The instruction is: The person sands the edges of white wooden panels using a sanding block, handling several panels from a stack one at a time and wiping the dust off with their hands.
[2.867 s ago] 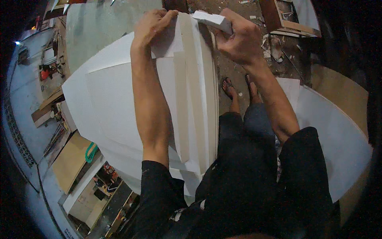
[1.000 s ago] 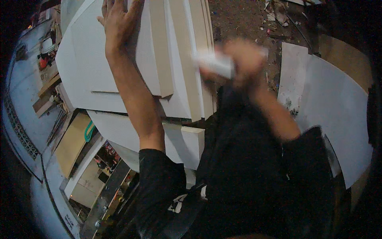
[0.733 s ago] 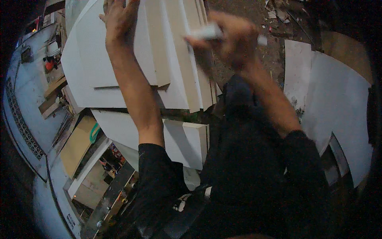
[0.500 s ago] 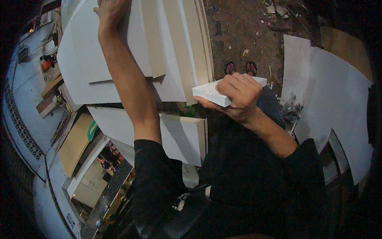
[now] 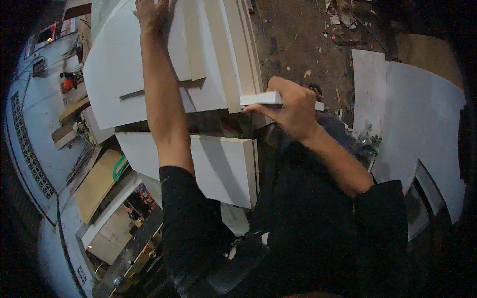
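My right hand (image 5: 293, 109) is closed around a short white slab (image 5: 266, 99), its narrow edge turned up and its far end showing past my knuckles. The slab's near end is close to the edge of a large stepped white panel piece (image 5: 114, 74) with cream edges. Over that piece reaches my left arm. My left hand (image 5: 153, 17) is at the top of the picture against its white surface, fingers apart, with the fingertips cut off by the frame.
Below lies another white panel box (image 5: 223, 169). To the right, a pale sheet (image 5: 422, 129) and a narrow white board (image 5: 368, 89) lie near the littered brown floor (image 5: 293, 44). A tan board (image 5: 102, 184) with a green loop (image 5: 119, 168) is at the left.
My right hand has turned the white slab from its broad face to its edge and raised it slightly. The left hand has shifted a little right as the view moved.
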### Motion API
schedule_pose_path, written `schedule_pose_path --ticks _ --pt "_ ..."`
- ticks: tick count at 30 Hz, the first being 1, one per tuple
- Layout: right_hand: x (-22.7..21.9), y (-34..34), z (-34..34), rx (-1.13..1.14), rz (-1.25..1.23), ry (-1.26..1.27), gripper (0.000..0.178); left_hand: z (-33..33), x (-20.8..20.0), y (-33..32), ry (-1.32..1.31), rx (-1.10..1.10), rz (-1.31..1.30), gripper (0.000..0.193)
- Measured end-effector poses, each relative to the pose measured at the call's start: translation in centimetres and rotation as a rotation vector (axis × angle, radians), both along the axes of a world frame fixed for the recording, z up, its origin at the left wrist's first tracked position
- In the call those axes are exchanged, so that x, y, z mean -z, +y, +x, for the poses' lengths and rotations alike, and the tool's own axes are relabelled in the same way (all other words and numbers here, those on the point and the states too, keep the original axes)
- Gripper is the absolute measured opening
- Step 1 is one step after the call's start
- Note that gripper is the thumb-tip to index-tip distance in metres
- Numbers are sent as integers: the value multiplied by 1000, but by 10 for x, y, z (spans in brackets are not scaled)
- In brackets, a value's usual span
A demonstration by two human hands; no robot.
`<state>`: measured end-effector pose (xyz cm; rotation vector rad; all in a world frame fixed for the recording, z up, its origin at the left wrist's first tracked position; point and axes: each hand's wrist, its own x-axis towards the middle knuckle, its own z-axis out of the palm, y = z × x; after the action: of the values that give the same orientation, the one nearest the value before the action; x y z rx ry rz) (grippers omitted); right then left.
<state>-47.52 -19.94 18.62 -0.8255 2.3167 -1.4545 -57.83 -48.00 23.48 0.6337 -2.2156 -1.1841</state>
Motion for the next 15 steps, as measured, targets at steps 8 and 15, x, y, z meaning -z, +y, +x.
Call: schedule_pose_path --ticks 8,15 --pt "33 55 -16 303 -283 -756 33 202 45 75 498 -530 -105 59" --pt "25 -1 -46 65 -260 125 33 206 95 130 418 -433 1372 75"
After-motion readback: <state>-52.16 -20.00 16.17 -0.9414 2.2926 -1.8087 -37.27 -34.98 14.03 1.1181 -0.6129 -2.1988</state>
